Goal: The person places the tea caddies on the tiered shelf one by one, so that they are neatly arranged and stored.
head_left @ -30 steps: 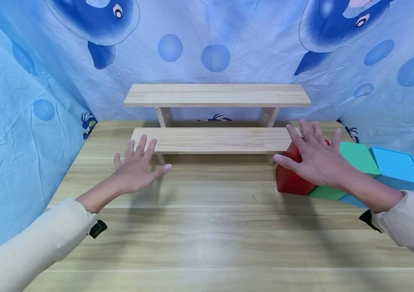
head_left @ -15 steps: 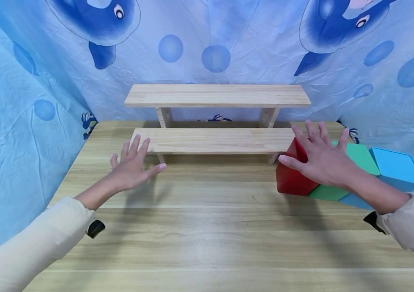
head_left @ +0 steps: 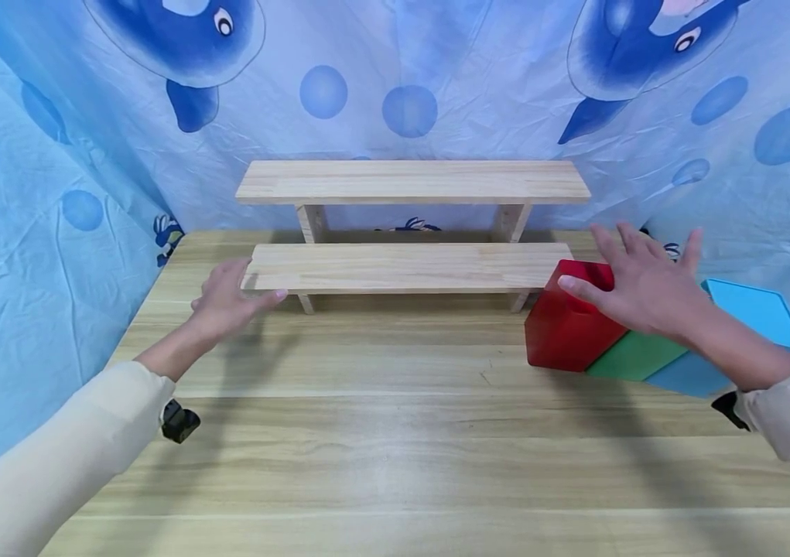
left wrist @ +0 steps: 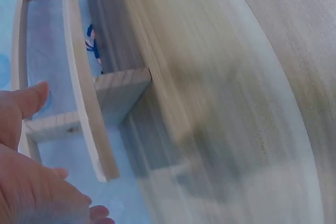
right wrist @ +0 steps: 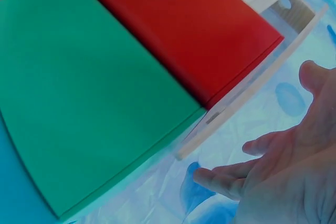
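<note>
My left hand (head_left: 224, 302) hovers off the left end of a two-tier wooden shelf (head_left: 401, 267), holding nothing. In the left wrist view its thumb sticks out beside the shelf boards (left wrist: 86, 87), with the other fingers loosely bent. Fingers spread, my right hand (head_left: 652, 294) hangs above a row of boxes and also holds nothing. A red box (head_left: 558, 333) stands nearest the shelf, then a green box (head_left: 634, 356), then a blue box (head_left: 760, 305). The hand hides much of the green one's top in the head view. All three sides show in the right wrist view.
The wood-grain table (head_left: 381, 433) spreads in front of the shelf. A blue curtain (head_left: 367, 77) printed with whales and bubbles hangs behind and on both sides. Black straps (head_left: 179, 422) sit at the cuffs of both light sleeves.
My left hand has shifted left and its fingers have bent away from view. My right hand has moved right, from above the red box to above the green one. The boxes and shelf stay put.
</note>
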Demonstrator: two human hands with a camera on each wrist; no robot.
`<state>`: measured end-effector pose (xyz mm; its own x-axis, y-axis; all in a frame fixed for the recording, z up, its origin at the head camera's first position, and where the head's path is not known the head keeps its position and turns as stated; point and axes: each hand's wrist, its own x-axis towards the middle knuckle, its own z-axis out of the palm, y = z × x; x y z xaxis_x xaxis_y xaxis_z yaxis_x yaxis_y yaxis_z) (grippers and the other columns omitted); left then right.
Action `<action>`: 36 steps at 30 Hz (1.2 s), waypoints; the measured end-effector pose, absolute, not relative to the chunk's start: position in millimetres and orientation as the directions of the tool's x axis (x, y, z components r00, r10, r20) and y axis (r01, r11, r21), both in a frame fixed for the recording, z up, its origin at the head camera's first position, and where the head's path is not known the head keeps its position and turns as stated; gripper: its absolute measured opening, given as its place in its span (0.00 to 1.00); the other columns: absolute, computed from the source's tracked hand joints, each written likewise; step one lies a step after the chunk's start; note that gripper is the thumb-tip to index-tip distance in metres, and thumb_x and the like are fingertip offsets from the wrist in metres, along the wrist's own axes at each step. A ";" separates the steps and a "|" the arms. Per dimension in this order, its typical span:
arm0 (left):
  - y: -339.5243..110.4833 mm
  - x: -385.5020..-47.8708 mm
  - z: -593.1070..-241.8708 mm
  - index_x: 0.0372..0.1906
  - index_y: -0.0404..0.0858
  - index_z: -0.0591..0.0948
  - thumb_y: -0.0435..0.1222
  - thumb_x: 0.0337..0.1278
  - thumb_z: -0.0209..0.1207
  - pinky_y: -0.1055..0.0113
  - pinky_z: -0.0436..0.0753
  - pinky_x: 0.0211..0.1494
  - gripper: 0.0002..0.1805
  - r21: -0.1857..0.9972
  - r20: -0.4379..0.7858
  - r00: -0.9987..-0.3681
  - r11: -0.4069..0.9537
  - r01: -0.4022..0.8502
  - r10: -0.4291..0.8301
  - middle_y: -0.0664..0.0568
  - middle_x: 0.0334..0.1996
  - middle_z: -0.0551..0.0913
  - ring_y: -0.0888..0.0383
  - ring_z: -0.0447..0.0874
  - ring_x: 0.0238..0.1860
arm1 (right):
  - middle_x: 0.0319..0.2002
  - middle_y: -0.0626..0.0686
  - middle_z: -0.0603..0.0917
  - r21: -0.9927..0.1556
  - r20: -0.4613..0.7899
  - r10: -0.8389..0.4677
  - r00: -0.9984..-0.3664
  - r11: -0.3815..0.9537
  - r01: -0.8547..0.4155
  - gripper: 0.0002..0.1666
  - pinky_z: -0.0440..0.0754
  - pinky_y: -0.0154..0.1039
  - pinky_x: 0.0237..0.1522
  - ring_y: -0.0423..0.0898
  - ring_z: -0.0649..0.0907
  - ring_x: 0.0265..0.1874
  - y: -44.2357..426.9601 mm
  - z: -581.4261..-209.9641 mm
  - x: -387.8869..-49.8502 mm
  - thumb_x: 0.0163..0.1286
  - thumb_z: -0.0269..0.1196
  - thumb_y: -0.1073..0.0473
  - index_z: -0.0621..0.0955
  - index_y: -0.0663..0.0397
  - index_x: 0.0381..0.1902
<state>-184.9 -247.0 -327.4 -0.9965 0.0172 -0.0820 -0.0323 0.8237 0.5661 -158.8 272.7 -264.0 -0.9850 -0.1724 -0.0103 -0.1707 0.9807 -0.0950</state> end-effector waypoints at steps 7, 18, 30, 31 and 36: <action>-258.0 -191.9 -332.1 0.75 0.31 0.49 0.56 0.54 0.64 0.35 0.54 0.66 0.55 0.676 -0.107 -0.994 0.732 -0.082 -0.013 0.29 0.72 0.47 0.31 0.45 0.71 | 0.71 0.74 0.48 -0.107 -0.068 -0.172 -0.983 0.981 -0.164 0.58 0.19 0.75 0.53 0.77 0.51 0.65 285.8 -258.5 -164.5 0.65 0.49 0.26 0.41 0.52 0.77; -263.9 -198.7 -339.2 0.76 0.35 0.42 0.52 0.54 0.65 0.39 0.60 0.66 0.57 0.782 -0.211 -0.977 0.598 -0.177 -0.014 0.29 0.73 0.44 0.31 0.48 0.70 | 0.71 0.72 0.47 -0.209 -0.153 -0.251 -0.956 0.954 -0.217 0.64 0.32 0.78 0.55 0.76 0.48 0.66 307.0 -258.0 -174.7 0.57 0.64 0.33 0.41 0.48 0.77; -268.5 -203.9 -347.0 0.77 0.39 0.39 0.54 0.53 0.66 0.41 0.61 0.66 0.60 0.801 -0.267 -0.963 0.551 -0.236 -0.024 0.30 0.73 0.44 0.33 0.51 0.70 | 0.71 0.69 0.50 -0.377 -0.146 -0.383 -0.912 0.874 -0.306 0.71 0.59 0.73 0.51 0.70 0.51 0.67 323.8 -261.4 -179.2 0.42 0.79 0.50 0.48 0.54 0.76; -268.3 -204.1 -347.7 0.77 0.39 0.39 0.53 0.52 0.66 0.41 0.62 0.66 0.60 0.801 -0.267 -0.963 0.550 -0.237 -0.026 0.30 0.73 0.44 0.33 0.51 0.70 | 0.71 0.69 0.50 -0.383 -0.141 -0.394 -0.908 0.868 -0.317 0.71 0.58 0.72 0.51 0.70 0.51 0.66 324.4 -262.1 -178.9 0.42 0.80 0.51 0.50 0.55 0.76; -268.7 -206.2 -352.2 0.77 0.40 0.41 0.52 0.52 0.67 0.42 0.64 0.65 0.59 0.806 -0.260 -0.965 0.542 -0.237 -0.037 0.31 0.73 0.47 0.34 0.55 0.69 | 0.70 0.68 0.53 -0.354 -0.105 -0.422 -0.901 0.862 -0.363 0.71 0.57 0.71 0.52 0.68 0.54 0.64 323.7 -266.0 -176.5 0.37 0.81 0.51 0.54 0.57 0.74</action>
<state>-206.2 -268.7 -352.2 -0.9650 -0.0365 -0.2596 -0.2374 0.5416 0.8064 -176.5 323.7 -266.0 -0.9005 -0.4219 -0.1052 -0.3625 0.8621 -0.3541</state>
